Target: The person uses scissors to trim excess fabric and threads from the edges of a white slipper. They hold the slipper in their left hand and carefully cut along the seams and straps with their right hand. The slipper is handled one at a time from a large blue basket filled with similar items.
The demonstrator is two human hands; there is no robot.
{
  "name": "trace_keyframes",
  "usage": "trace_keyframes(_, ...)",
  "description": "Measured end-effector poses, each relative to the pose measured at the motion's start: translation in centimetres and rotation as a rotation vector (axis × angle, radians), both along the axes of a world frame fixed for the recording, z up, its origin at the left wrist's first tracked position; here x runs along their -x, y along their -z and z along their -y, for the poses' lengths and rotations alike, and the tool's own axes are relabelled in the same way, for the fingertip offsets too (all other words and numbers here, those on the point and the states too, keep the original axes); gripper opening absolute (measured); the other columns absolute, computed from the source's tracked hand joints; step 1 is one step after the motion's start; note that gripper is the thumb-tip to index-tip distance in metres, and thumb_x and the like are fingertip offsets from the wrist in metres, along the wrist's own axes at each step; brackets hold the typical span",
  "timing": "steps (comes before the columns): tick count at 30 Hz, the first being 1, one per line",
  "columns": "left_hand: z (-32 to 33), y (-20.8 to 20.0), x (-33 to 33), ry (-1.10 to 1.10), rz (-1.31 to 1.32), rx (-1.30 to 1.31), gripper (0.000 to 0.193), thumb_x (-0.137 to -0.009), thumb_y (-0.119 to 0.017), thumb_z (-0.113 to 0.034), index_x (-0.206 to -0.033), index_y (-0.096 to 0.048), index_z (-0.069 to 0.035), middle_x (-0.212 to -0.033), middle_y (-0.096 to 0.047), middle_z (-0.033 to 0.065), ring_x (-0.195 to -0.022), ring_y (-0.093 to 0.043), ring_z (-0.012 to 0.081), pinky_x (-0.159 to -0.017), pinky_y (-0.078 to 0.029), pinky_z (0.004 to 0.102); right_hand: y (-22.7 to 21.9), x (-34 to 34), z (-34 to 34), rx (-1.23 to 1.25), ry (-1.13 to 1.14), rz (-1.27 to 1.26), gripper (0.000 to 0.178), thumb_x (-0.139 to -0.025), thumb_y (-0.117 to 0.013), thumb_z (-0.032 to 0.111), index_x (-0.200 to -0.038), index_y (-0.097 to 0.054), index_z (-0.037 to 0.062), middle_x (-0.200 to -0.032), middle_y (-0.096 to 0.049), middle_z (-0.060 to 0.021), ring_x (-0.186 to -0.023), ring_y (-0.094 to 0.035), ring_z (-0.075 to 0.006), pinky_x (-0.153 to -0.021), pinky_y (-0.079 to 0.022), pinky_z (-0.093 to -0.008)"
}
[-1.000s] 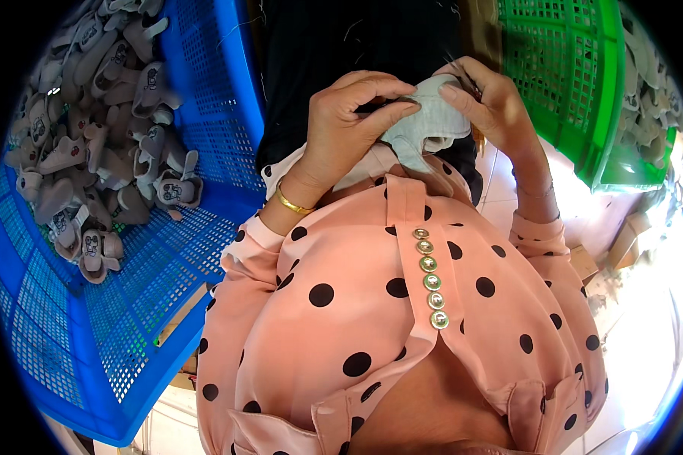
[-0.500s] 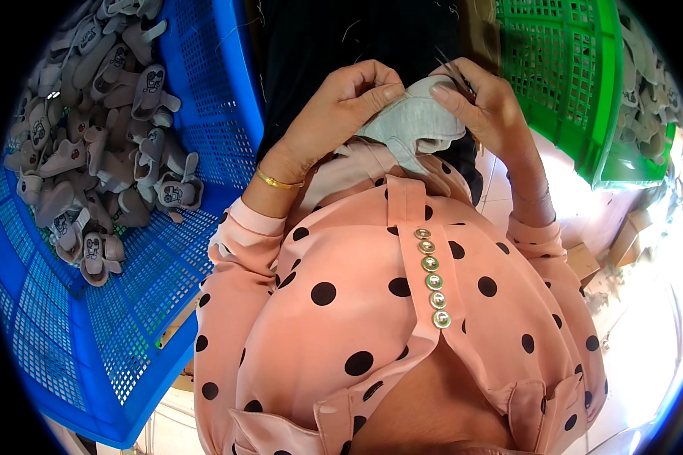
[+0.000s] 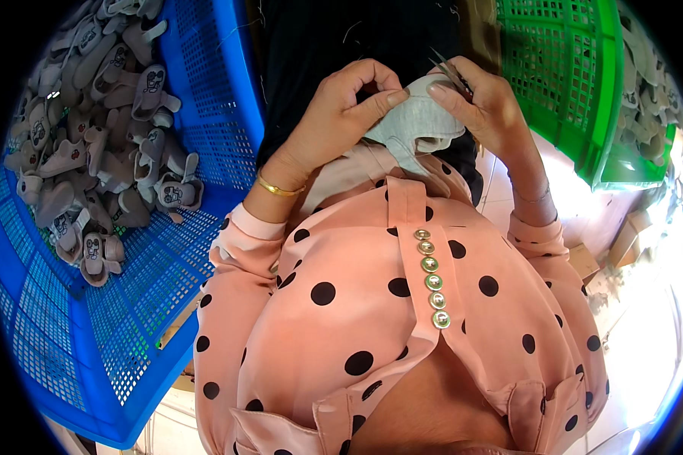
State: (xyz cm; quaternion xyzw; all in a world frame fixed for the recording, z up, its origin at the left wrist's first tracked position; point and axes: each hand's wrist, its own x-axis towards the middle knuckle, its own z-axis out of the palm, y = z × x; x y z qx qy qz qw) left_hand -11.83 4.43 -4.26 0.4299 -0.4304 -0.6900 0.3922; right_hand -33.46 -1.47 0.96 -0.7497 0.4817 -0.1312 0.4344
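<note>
In front of my lap I hold a small light-grey fabric shoe between both hands. My left hand pinches its upper left edge between thumb and bent forefinger. My right hand is closed, its thumb pressed on the shoe's right side. Pointed dark metal thread snips stick out of that same hand, tips up and to the left, apart from the shoe. How the palm grips their handles is hidden. The shoe's lower part hangs against my polka-dot blouse.
A blue plastic basket at the left holds a heap of grey small shoes, some with printed soles. At the far right stands a green basket with more grey shoes. Cardboard boxes lie on the light floor beyond my right arm.
The snips' tips have swung upward and left, clear of the shoe, showing more of the blades. My left thumb has shifted slightly right along the shoe's edge.
</note>
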Motion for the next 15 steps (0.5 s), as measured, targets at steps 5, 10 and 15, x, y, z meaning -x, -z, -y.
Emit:
trace_keyframes(5,0.1,-1.3,0.3,-0.047,0.091,0.080,0.011,-0.096,-0.060,-0.011,-0.099,-0.056,-0.001,-0.092,-0.060,-0.0001,-0.071,-0.052,0.0051,-0.062,-0.043,0.0186,0.0,-0.1,-0.2,0.055,-0.004,-0.016,0.042,-0.088,-0.071,0.036,-0.081,-0.054,-0.0013,-0.061,-0.046,-0.0124,-0.053,-0.040,-0.0229,-0.050,-0.038,-0.0332)
trace_keyframes(10,0.1,-3.4,1.3,-0.016,0.452,0.172,0.011,-0.098,-0.057,-0.011,-0.098,-0.052,-0.002,-0.092,-0.062,0.0009,-0.077,-0.055,0.0077,-0.067,-0.045,0.0193,0.0,-0.1,-0.2,0.077,-0.018,-0.092,0.041,-0.088,-0.070,0.038,-0.082,-0.054,-0.0003,-0.061,-0.046,-0.0135,-0.053,-0.042,-0.0259,-0.050,-0.039,-0.0345)
trace_keyframes(15,0.5,-2.2,0.6,-0.028,-0.107,-0.138,0.012,-0.098,-0.057,-0.012,-0.103,-0.052,-0.003,-0.078,-0.053,-0.0025,-0.064,-0.045,0.0063,-0.059,-0.038,0.0184,0.2,-0.3,-0.2,0.101,-0.040,-0.092,0.039,-0.088,-0.069,0.036,-0.083,-0.055,0.0002,-0.060,-0.047,-0.0140,-0.053,-0.045,-0.0269,-0.050,-0.039,-0.0356)
